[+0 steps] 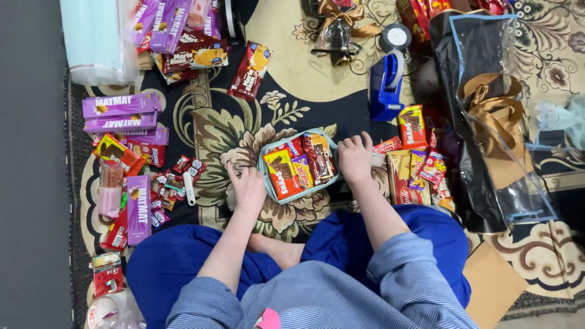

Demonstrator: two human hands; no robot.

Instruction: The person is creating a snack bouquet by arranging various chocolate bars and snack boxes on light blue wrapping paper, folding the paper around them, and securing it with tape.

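Snacks (300, 166) hide tray (263, 172) floor; hands (248, 186) flank it.

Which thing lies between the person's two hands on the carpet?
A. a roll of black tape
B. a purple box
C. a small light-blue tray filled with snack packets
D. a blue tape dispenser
C: the light-blue tray, packed with snack packets, sits between the left hand and the right hand; the blue tape dispenser stands farther away.
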